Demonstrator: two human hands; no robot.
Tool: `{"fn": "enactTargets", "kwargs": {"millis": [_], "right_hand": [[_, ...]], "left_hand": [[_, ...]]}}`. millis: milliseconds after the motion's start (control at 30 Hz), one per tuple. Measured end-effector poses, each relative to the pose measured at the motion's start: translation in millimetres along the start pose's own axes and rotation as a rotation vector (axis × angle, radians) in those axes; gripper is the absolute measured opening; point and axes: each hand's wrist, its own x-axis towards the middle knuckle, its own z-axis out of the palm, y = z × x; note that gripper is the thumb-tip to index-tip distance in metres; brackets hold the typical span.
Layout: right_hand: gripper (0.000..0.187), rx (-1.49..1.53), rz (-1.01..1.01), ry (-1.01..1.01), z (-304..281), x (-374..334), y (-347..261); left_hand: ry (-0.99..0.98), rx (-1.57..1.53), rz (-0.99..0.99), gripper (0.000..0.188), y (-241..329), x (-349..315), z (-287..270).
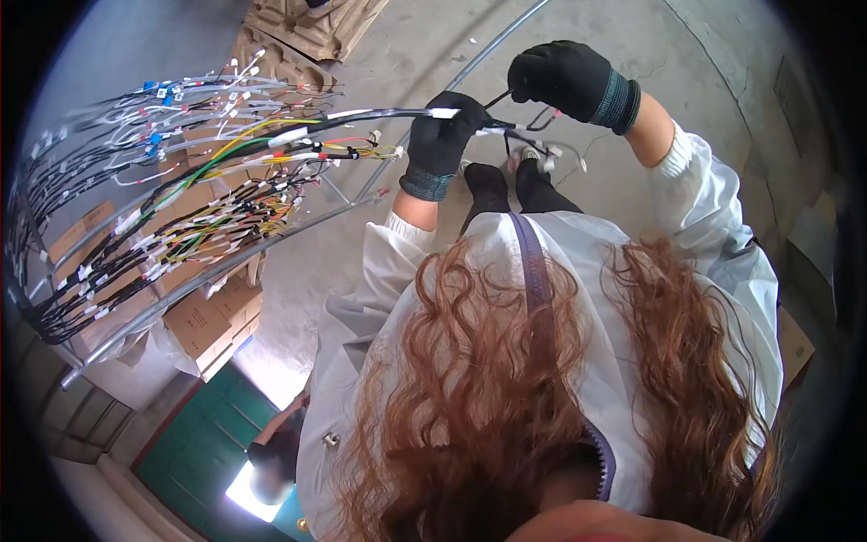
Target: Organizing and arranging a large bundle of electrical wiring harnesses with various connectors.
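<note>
My left hand [444,143], in a black knit glove, is closed round a black cable bundle [361,116] with white labels on it. The bundle comes in from the rack on the left. Past my left hand, loose wire ends [547,152] with small connectors hang over the floor, slightly blurred. My right hand [562,83], gloved the same way, is up and to the right with its fingers pinched. It grips a thin black strand [498,98] that runs back toward my left hand. Whether that strand is a wire or a tie I cannot tell.
A metal tube rack [226,257] on the left carries many wire harnesses [203,217] in several colours. Cardboard boxes [212,321] stand beneath it, with moulded brown trays [316,27] at the top. Another person [275,456] is at lower left near a green surface [194,443].
</note>
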Motion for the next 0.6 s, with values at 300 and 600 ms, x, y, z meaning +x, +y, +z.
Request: {"fn": "enactTargets", "kwargs": {"millis": [300, 600], "right_hand": [[0.034, 1.237, 0.343, 0.155, 48.1, -61.9, 81.7], [0.024, 0.814, -0.111, 0.542, 36.2, -50.5, -11.9]], "left_hand": [[0.162, -0.225, -0.030, 0.010, 22.3, -17.7, 9.2], [0.228, -0.215, -0.102, 0.017, 60.9, -40.4, 18.8]]}}
